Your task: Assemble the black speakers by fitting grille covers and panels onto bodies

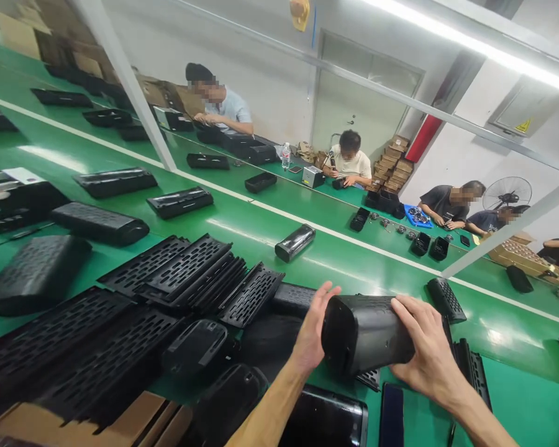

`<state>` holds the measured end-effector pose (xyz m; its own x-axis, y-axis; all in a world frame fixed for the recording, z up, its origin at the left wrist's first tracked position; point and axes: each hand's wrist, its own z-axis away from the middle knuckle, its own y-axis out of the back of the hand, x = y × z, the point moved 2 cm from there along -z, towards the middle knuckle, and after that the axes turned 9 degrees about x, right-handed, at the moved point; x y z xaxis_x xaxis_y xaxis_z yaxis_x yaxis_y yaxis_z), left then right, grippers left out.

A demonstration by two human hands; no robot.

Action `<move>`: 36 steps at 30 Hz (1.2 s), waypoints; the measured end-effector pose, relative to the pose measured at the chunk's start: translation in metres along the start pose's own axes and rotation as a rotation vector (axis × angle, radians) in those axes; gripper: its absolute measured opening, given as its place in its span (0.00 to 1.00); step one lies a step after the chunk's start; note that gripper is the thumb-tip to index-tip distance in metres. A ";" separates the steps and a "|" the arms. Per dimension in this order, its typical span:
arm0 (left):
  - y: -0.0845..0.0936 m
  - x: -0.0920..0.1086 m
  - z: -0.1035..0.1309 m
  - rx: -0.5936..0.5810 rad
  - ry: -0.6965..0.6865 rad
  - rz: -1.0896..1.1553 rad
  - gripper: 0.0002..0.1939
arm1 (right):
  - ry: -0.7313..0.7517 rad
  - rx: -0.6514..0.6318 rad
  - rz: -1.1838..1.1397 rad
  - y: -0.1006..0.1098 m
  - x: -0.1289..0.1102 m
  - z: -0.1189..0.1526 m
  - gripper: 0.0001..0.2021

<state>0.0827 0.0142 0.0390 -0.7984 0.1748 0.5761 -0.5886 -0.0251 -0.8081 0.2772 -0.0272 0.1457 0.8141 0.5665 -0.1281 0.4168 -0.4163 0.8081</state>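
Note:
A black plastic housing (377, 332) is held above the green bench, tilted, between my two hands. My left hand (313, 329) presses against its left end, fingers pointing up with the tips behind the edge. On the right end, my right hand (423, 341) wraps round the housing with thumb below and fingers on top. Beneath it lie a glossy black housing (326, 416) and part of a slotted black panel (370, 379). A dark phone-like slab (391, 413) rests below my right hand.
Slotted black panels (186, 267) are piled left, beside more housings (100, 222). A green belt (242, 223) carries spaced housings. White posts (130, 93) rise at its far side, where several people work. A cardboard box (135, 422) is at the lower left.

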 end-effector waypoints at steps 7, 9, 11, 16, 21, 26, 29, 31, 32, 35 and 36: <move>0.014 0.024 0.019 -0.147 -0.321 -0.724 0.44 | 0.001 -0.259 0.132 0.006 0.003 0.001 0.47; 0.019 0.026 0.020 -0.125 -0.319 -0.693 0.44 | -0.116 -0.196 0.016 0.007 0.011 0.010 0.49; 0.025 0.029 0.020 -0.112 -0.273 -0.644 0.45 | -0.319 -0.129 -0.170 0.008 0.024 0.023 0.51; 0.034 0.036 0.023 -0.221 -0.161 -0.645 0.58 | -0.663 -0.043 -0.557 -0.004 0.037 0.053 0.44; 0.033 0.035 0.030 -0.196 -0.170 -0.711 0.47 | -0.724 0.032 -0.582 -0.013 0.022 0.066 0.35; 0.040 0.026 0.025 -0.174 -0.181 -0.689 0.43 | -0.845 0.010 -0.577 -0.016 0.018 0.076 0.35; 0.044 0.024 0.024 -0.179 -0.155 -0.648 0.43 | -0.872 -0.115 -0.673 -0.012 0.017 0.077 0.45; 0.045 0.026 0.025 -0.193 -0.141 -0.628 0.43 | -0.854 -0.149 -0.748 -0.006 0.015 0.076 0.50; 0.044 0.027 0.026 -0.205 -0.136 -0.624 0.44 | -0.855 -0.149 -0.772 -0.004 0.014 0.076 0.49; 0.042 0.031 0.026 -0.249 -0.116 -0.625 0.45 | -0.860 -0.090 -0.767 -0.003 0.009 0.078 0.41; 0.042 0.031 0.025 -0.253 -0.115 -0.628 0.45 | -0.844 -0.060 -0.753 -0.005 0.008 0.080 0.38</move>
<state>0.0295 -0.0063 0.0259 -0.3318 -0.0255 0.9430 -0.9079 0.2801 -0.3119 0.3142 -0.0776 0.0951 0.3864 -0.0121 -0.9222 0.9145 -0.1250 0.3848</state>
